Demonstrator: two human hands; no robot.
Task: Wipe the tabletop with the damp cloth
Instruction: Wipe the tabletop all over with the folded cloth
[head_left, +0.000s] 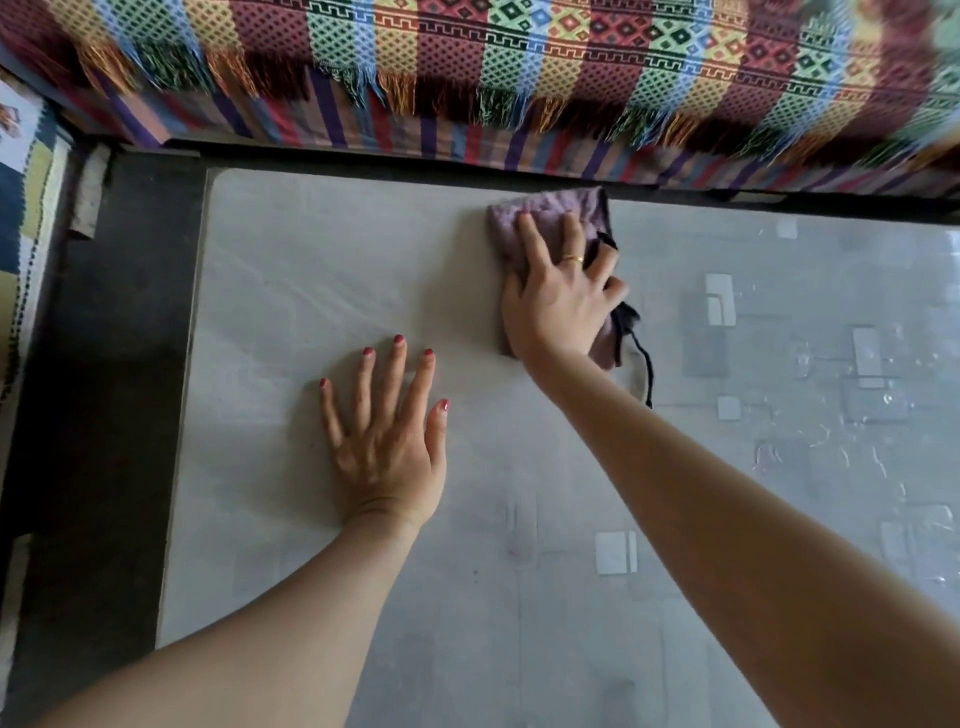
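Your right hand (558, 299) lies flat on the damp cloth (545, 218), fingers spread and nearly straight, pressing it onto the tabletop (311, 270) rather than clutching it; nothing is curled round the fabric. The cloth is a mauve, nubbly terry piece, bunched into a rough oblong, and it sits close to the far edge of the table. Most of it shows beyond your fingertips and a strip comes out under the heel of your palm. A thin gold ring (573, 258) circles one finger. Just beside the little-finger side of that hand, a black frayed trim (631, 322) hangs off the cloth's edge and trails a dark thread toward your forearm.

Your left hand (387, 447) rests palm down on the bare surface, fingers splayed and straight, holding nothing; it lies nearer to you than the cloth and off toward your thumb side, well apart from it. The nails are painted red.

The tabletop is a smooth pale grey sheet with rounded corners (it has a faint sheen, and looks glossier and streaked on the side beyond your right hand's little finger). Printed rectangles in white and darker grey are scattered over that side. Past your fingertips, across a dark gap, hangs a woven blanket (519, 62) in bands of maroon, green, blue and yellow diamonds, with a tasselled fringe. A dark floor strip (104, 364) runs beyond your left hand's outer side.
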